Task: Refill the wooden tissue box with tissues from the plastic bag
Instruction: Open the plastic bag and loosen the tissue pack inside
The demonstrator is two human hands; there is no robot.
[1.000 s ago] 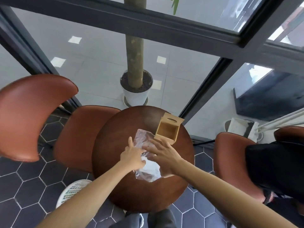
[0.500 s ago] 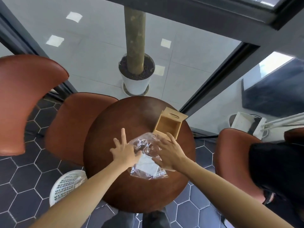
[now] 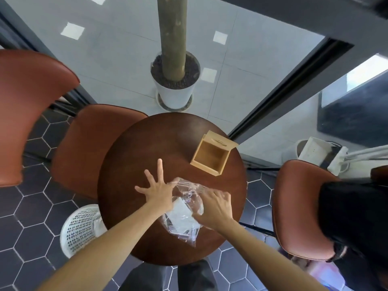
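The fingers [image 3: 159, 171] of the left hand [image 3: 160, 191] were splayed wide, palm down just left of the plastic bag [image 3: 184, 215], holding nothing, though the thumb side seemed to touch the film. The right hand [image 3: 216, 208] lay on the bag's right side with its fingers curled into the plastic; whether they had truly pinched the film or only pressed on it could not be told.

The round wooden worktop [image 3: 134, 156] filled the middle of the frame, and the bag lay near its lower edge, so a hard tug could have slid the slick film toward the rim and off onto the tiled floor. The wooden tissue box [image 3: 212, 157], up and to the right of the hands and well apart from the bag, stood open and looked empty, its slotted lid [image 3: 220, 141] tilted behind it; a careless sweep of the right arm might have knocked that lid shut or shoved the light box.

The bag itself was clear, crumpled and glossy. Through it showed the white tissue stack [image 3: 180, 214], flat and square, likely to tear or fan apart if yanked through a narrow opening.
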